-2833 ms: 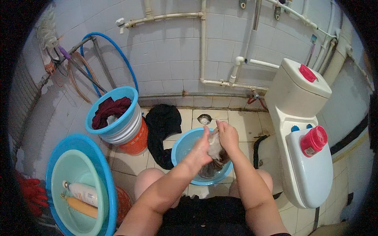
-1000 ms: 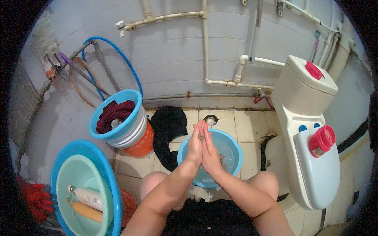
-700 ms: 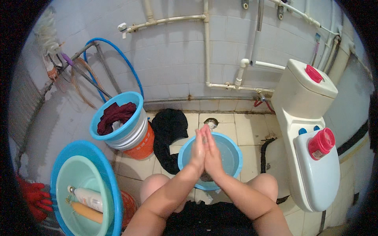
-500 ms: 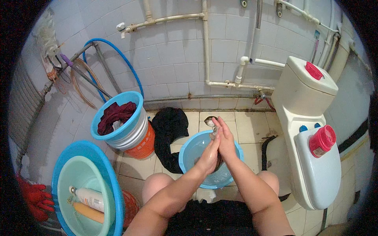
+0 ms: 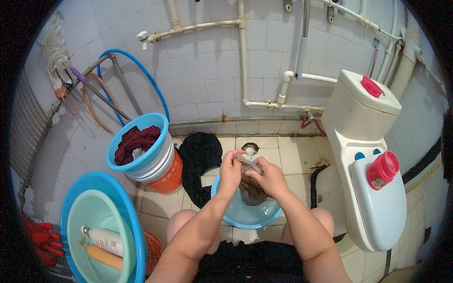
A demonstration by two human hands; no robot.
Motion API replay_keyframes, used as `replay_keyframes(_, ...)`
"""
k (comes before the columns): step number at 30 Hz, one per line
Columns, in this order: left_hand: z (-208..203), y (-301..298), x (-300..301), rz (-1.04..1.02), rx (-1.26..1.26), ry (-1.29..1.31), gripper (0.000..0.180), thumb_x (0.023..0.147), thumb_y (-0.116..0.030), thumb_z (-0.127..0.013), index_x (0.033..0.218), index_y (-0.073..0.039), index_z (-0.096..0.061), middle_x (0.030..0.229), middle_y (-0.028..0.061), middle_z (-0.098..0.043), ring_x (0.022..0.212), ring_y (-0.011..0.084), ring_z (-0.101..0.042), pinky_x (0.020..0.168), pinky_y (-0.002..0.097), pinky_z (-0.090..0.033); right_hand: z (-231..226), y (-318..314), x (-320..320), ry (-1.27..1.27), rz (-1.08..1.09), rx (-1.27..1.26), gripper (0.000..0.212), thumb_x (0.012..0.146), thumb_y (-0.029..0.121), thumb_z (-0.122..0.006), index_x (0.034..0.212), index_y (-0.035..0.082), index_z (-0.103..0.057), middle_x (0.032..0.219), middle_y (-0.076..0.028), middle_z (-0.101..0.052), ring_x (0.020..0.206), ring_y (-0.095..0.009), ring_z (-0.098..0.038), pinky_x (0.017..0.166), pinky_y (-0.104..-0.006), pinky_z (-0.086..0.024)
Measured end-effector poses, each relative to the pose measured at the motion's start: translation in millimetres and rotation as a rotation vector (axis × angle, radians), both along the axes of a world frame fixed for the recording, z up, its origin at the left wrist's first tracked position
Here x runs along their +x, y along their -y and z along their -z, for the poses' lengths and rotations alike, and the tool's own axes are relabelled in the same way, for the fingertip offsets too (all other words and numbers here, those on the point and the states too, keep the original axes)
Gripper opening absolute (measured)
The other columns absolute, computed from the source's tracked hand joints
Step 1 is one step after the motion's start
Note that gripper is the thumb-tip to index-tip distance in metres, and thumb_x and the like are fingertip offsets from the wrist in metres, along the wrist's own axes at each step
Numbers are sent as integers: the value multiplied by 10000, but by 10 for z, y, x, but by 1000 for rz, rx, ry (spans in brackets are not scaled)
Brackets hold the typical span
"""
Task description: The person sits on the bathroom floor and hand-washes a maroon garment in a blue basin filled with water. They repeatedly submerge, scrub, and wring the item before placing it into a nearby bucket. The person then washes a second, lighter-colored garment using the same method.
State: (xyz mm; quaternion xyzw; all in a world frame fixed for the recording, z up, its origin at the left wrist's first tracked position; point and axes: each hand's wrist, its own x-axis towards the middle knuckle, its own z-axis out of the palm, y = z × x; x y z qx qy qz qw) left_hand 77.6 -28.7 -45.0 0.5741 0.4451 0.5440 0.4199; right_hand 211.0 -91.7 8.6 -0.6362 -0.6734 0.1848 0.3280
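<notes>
A thin, wet-looking brown-grey cloth [image 5: 253, 191] hangs between my two hands over a light blue basin [image 5: 230, 207] on the floor. My left hand [image 5: 230, 172] pinches its upper edge on the left. On the right, my right hand [image 5: 271, 179] grips the same edge, thumb and fingers closed on it. The cloth's lower part hangs down into the basin, which holds cloudy water. Whether the cloth is a stocking or another sheer garment I cannot make out.
Dark clothing [image 5: 200, 158] lies on the tiles left of the basin. Beyond it stands a bucket [image 5: 166, 177] topped by a blue basin of maroon cloth [image 5: 137, 143]. Nested basins [image 5: 96, 181] with bottles stand near left. A toilet [image 5: 377, 203] bearing a red jar [image 5: 383, 170] is at right.
My hands have gone from pressed palm to palm to apart, stretching the cloth's edge between them. The cloth has unfolded and hangs lower. The whole view has shifted slightly.
</notes>
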Motion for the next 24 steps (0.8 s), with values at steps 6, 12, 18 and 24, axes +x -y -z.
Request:
replay_keyframes(6,-259,24,-130,-39,3,-71,187,830,-40,-495,1003,-38,-566,861,84,-592,779,164,-566,709,286,-454,200,-132,296,-632,86,-197,131,770,143,-659,824,40,-597,758,-84,-618,713,-223,-599,640,-330,-458)
replay_keyframes(12,-161,215,-172,116,125,-716,184,761,-105,-573,943,-92,-597,828,156,-615,761,335,-597,647,393,-466,-26,-168,385,-1495,299,181,155,805,-30,-502,937,52,-498,891,-53,-560,781,-145,-534,715,-292,-441)
replay_keyframes(18,-98,202,9,336,249,-19,430,823,-45,-423,1248,-62,-486,1243,122,-469,1214,223,-384,1032,320,-271,294,-211,42,-420,328,451,583,713,-132,-389,1267,39,-446,1080,-130,-492,1030,-260,-469,955,-338,-339)
replay_keyframes(24,157,140,133,414,-559,662,514,953,-338,-333,1358,-22,-319,1421,113,-268,1314,208,-235,1071,320,-205,303,152,-726,-812,-51,102,490,897,112,-458,1365,49,-325,1345,-155,-369,1230,-281,-373,1017,-353,-294)
